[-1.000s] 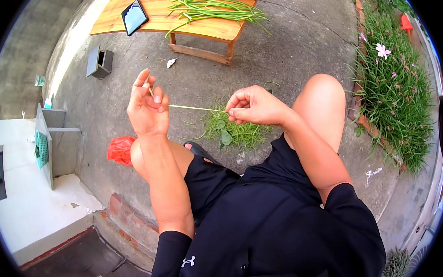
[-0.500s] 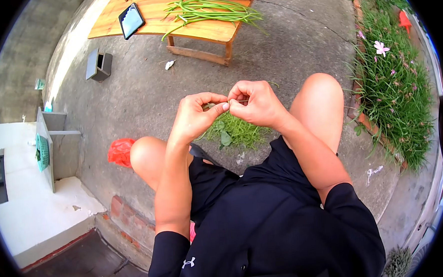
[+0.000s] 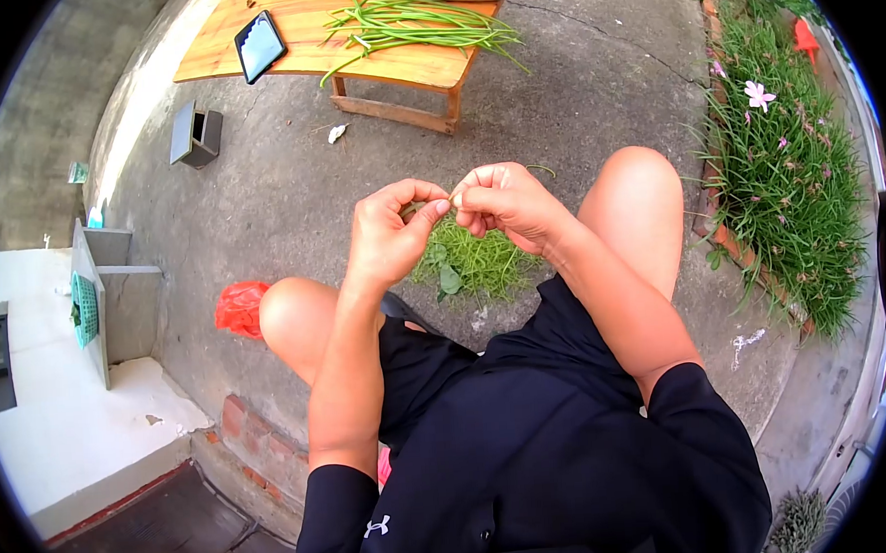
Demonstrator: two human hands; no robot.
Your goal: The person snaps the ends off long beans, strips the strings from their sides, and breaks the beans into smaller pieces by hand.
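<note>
My left hand (image 3: 397,229) and my right hand (image 3: 507,205) meet at the fingertips above the ground between my knees. Thumb and forefinger are pinched together on each. Whatever lies between the fingertips is too small to make out. Below them a heap of thin green plant trimmings (image 3: 487,264) rests on the concrete, with a broader green leaf (image 3: 449,278) at its left side. A bundle of long green stems (image 3: 415,26) is spread over the wooden table (image 3: 221,50) in front of me.
A tablet-like device (image 3: 261,46) lies at the table's near left edge. On the ground are a grey box (image 3: 195,135), a red plastic bag (image 3: 242,309) and a white scrap (image 3: 337,134). A grassy flower bed (image 3: 784,189) with a brick edge runs along the right.
My right hand has turned a little and its lower fingers have loosened from their curl. My left hand has shifted slightly left. The fingertips still meet.
</note>
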